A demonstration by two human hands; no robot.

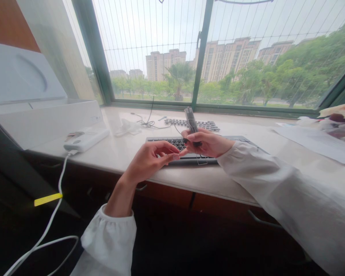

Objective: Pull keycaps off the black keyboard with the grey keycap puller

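My right hand (208, 142) is closed around a dark keycap puller (192, 122). The tool points up and away, and its thin wire loops hang below my fingers. My left hand (152, 157) is just to the left, its thumb and fingertips pinched together by the right hand's fingertips. Whatever those fingers hold, if anything, is too small to make out. Under both hands lies a black keyboard (186, 161), partly hidden by them. Behind it, several loose dark keycaps (208, 125) stand in rows on the white tabletop.
A thin black cable (149, 124) and a crumpled clear plastic bag (128, 127) lie at the back left. Nearer the left stand a white power strip (87, 140) and a large white open box (46, 124). White paper (319, 142) lies at the right; a window is behind.
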